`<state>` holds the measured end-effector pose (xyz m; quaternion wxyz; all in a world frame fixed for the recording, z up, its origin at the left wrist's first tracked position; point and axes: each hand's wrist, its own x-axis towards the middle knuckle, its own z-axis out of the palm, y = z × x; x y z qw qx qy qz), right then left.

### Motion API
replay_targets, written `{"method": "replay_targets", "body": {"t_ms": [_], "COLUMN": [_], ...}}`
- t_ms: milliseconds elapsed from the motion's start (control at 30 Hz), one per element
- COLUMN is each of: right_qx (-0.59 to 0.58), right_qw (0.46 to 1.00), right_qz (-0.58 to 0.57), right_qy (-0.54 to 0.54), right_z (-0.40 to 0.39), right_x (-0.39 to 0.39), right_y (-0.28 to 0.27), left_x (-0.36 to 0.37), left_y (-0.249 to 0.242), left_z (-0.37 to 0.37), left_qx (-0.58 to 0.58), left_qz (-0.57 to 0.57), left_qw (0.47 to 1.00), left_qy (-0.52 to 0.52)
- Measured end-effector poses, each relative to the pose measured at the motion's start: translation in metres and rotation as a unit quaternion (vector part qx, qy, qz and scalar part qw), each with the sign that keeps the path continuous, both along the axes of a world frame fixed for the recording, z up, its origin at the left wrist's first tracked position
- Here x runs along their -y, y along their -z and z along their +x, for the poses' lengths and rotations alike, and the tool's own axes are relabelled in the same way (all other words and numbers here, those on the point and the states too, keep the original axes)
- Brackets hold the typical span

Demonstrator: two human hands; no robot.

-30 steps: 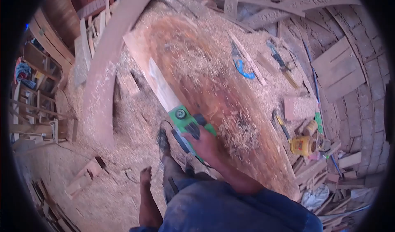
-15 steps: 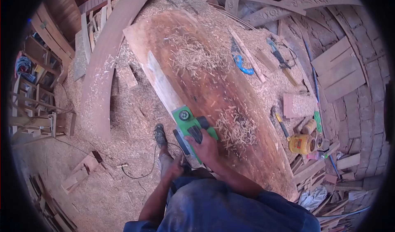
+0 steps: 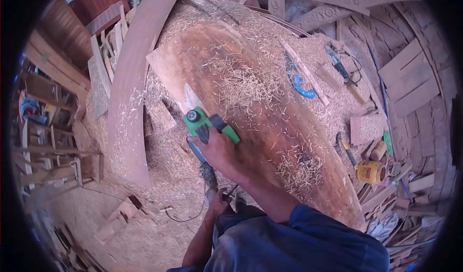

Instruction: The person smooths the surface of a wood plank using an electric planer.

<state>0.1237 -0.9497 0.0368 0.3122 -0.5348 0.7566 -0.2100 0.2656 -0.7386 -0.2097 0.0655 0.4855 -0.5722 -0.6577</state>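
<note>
My right hand (image 3: 217,149) is closed around the handle of a green electric planer (image 3: 194,122). The planer rests on the left edge of a big wooden slab (image 3: 270,127), whose face is reddish brown. Just ahead of the tool lies a pale strip of wood along that edge. Curly wood shavings (image 3: 246,86) are heaped on the slab. Lower down, close to my legs, my left hand (image 3: 219,202) is closed, with a dark power cord (image 3: 233,190) appearing to run from its fingers; the grip is partly hidden.
A long curved board (image 3: 128,93) lies to the left. On the right are a blue-handled handsaw (image 3: 302,86), a power tool (image 3: 337,64), a hammer (image 3: 346,149) and a yellow jar (image 3: 370,172). Sawdust covers the floor, with an offcut block (image 3: 118,219) and loose cable.
My right hand has pushed the planer forward along the slab's left edge, toward its far end. My left hand has come along beside my legs. The whole view has shifted slightly.
</note>
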Motion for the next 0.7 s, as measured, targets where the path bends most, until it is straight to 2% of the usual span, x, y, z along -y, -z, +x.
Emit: {"method": "replay_targets", "body": {"t_ms": [67, 133, 267, 300, 567, 600, 633, 700], "right_qx": [0.011, 0.021, 0.038, 0.041, 0.08, 0.081, 0.078, 0.061], "right_qw": [1.0, 1.0, 0.999, 0.999, 0.996, 0.996, 0.996, 0.998], "right_qz": [-0.004, -0.01, -0.012, -0.011, -0.024, -0.027, -0.031, -0.03], "right_qy": [-0.007, -0.011, -0.01, -0.011, 0.007, 0.013, 0.011, 0.015], "right_z": [0.008, 0.016, 0.033, 0.038, 0.06, 0.059, 0.052, 0.029], "right_x": [0.023, 0.048, 0.096, 0.11, 0.194, 0.187, 0.173, 0.125], "right_y": [0.001, -0.001, -0.011, -0.014, -0.005, -0.005, -0.009, -0.006], "left_x": [0.0, 0.012, 0.035, 0.035, 0.023, 0.015, 0.001, -0.028], "left_y": [0.051, 0.032, 0.017, 0.021, 0.025, 0.028, 0.059, 0.066], "left_z": [0.03, 0.047, 0.071, 0.077, 0.089, 0.092, 0.099, 0.11], "left_qx": [0.022, 0.101, 0.215, 0.23, 0.212, 0.205, 0.233, 0.184], "left_qz": [-0.086, -0.054, -0.065, -0.099, -0.098, -0.103, -0.114, -0.139], "left_qw": [0.996, 0.991, 0.97, 0.965, 0.959, 0.958, 0.948, 0.953], "left_qy": [-0.014, -0.065, -0.089, -0.081, -0.159, -0.174, -0.184, -0.198]}}
